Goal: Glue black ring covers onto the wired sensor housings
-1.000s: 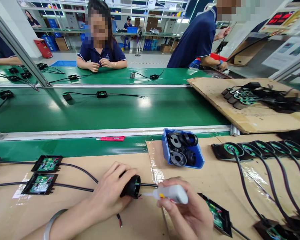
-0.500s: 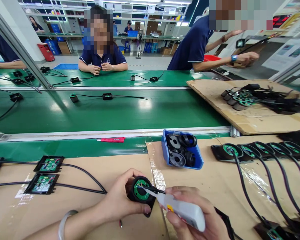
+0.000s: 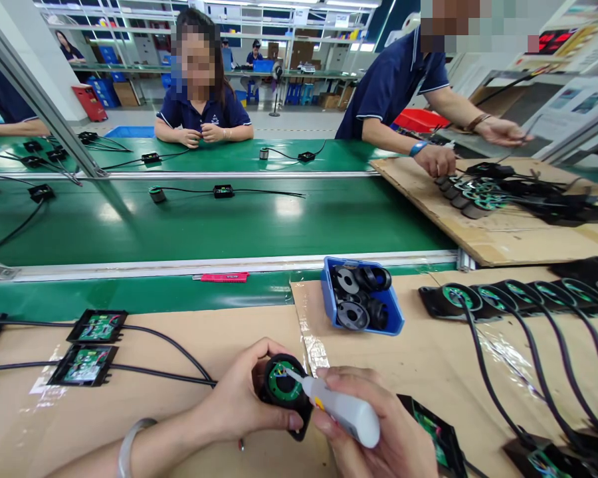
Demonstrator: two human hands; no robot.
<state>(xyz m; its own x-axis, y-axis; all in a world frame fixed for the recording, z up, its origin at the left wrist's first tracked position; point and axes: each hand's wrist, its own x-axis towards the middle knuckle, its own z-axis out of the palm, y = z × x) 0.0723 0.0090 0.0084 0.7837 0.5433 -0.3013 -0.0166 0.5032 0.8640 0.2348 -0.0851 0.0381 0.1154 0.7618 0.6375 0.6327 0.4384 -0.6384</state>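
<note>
My left hand (image 3: 239, 398) is closed around a black round housing (image 3: 283, 390) with a green circuit board inside, its open face tilted up toward me. My right hand (image 3: 379, 435) grips a white glue bottle (image 3: 346, 413) whose thin nozzle rests on the green board. Both hands hover just above the cardboard sheet (image 3: 179, 411) on the near bench. A black cable (image 3: 179, 348) runs from the housing leftward to two open black boxes with green boards (image 3: 90, 345).
A blue bin of black ring parts (image 3: 361, 297) stands just beyond my hands. A row of cabled round housings (image 3: 508, 295) lies to the right. A green conveyor belt (image 3: 204, 219) carries cabled parts. One person sits opposite; another reaches over a cardboard board (image 3: 503, 219) at right. A red tool (image 3: 222, 277) lies by the belt rail.
I turned the housing from lying on its side to facing up, showing the green board. The glue nozzle moved onto the board. The person at right brought both hands down to the far cardboard.
</note>
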